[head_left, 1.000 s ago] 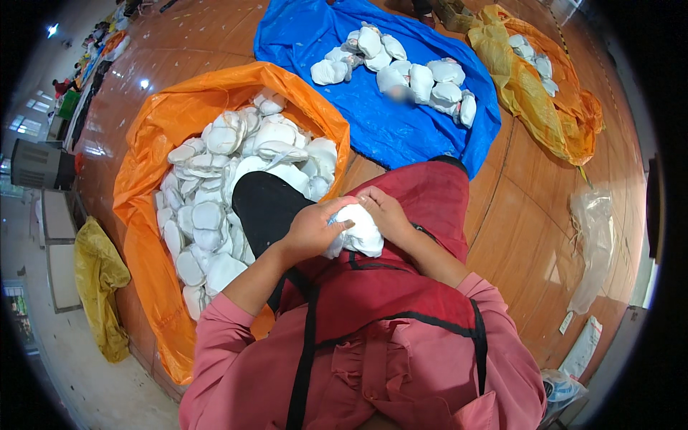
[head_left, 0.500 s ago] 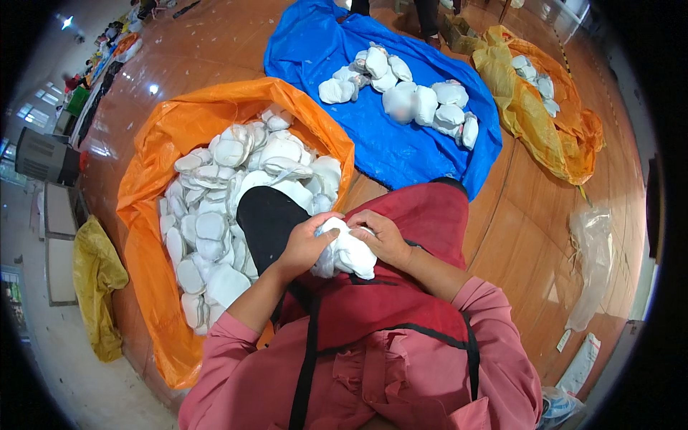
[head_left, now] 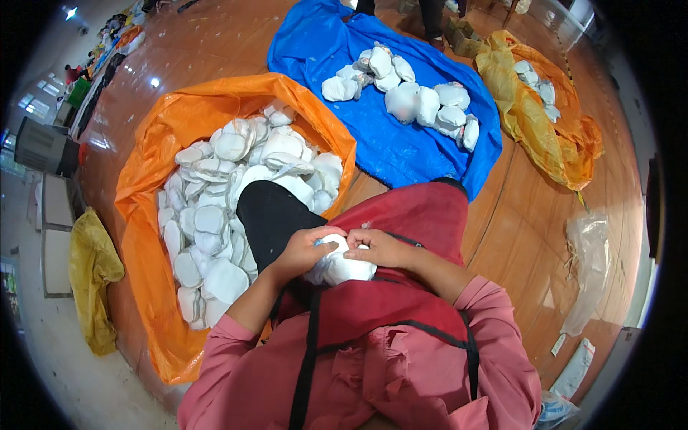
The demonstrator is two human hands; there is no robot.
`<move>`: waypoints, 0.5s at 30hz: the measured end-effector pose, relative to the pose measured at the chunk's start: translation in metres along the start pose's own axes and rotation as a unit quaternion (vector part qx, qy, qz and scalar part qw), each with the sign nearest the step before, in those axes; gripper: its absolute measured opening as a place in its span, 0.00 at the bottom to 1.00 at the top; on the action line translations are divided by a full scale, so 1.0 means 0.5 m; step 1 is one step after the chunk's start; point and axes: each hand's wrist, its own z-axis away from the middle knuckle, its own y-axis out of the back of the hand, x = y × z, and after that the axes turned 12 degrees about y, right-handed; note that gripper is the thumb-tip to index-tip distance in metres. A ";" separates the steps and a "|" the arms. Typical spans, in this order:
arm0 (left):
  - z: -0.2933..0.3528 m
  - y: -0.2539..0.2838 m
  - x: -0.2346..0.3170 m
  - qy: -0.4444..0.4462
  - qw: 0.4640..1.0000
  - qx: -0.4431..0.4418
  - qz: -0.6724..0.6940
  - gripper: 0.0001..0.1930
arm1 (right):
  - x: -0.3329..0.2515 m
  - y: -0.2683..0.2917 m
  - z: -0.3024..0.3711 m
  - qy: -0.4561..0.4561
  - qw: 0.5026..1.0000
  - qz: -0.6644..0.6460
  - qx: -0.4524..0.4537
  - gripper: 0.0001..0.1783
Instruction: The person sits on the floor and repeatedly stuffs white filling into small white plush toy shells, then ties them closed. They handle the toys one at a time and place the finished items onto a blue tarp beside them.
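Over my lap, both hands work on a soft white bundle (head_left: 347,268) that looks like cloth pads in a thin wrapping. My left hand (head_left: 304,249) grips its left side, thumb laid across the top. My right hand (head_left: 381,248) is closed at the upper right of the bundle, fingers curled and thumb pressed on the white surface. Part of the bundle is hidden under the fingers. To the left, a large heap of loose white rounded pads (head_left: 209,218) fills an opened orange sack (head_left: 147,301).
A blue sheet (head_left: 330,43) ahead carries several white bundles (head_left: 401,102). Beyond it to the right lies a yellow and orange sack (head_left: 516,122) with more white pieces. A clear plastic bag (head_left: 589,265) lies on the right; a yellow sack (head_left: 95,283) sits far left. Someone's legs (head_left: 432,18) stand behind the blue sheet.
My right fingers have curled inward and its thumb has shifted over the bundle. The bundle's lower end, which hung down before, now looks rounder and more compact.
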 end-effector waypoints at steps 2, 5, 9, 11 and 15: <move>-0.003 -0.007 -0.006 -0.002 1.000 0.008 -0.010 0.14 | 0.021 0.009 0.000 -0.012 0.999 -0.029 -0.030 0.15; -0.004 -0.009 0.007 0.004 0.997 0.022 -0.074 0.13 | 0.009 0.026 -0.006 -0.018 0.998 0.022 -0.063 0.21; -0.008 -0.014 0.008 0.007 0.995 0.045 -0.088 0.13 | -0.018 0.049 -0.029 -0.063 0.982 0.103 -0.146 0.26; -0.013 -0.015 0.001 0.022 0.995 0.058 -0.079 0.13 | -0.010 0.052 -0.032 -0.025 0.982 0.118 -0.148 0.27; -0.039 -0.018 -0.039 0.014 0.990 0.105 -0.098 0.16 | -0.021 0.056 -0.044 0.015 0.956 0.234 -0.176 0.25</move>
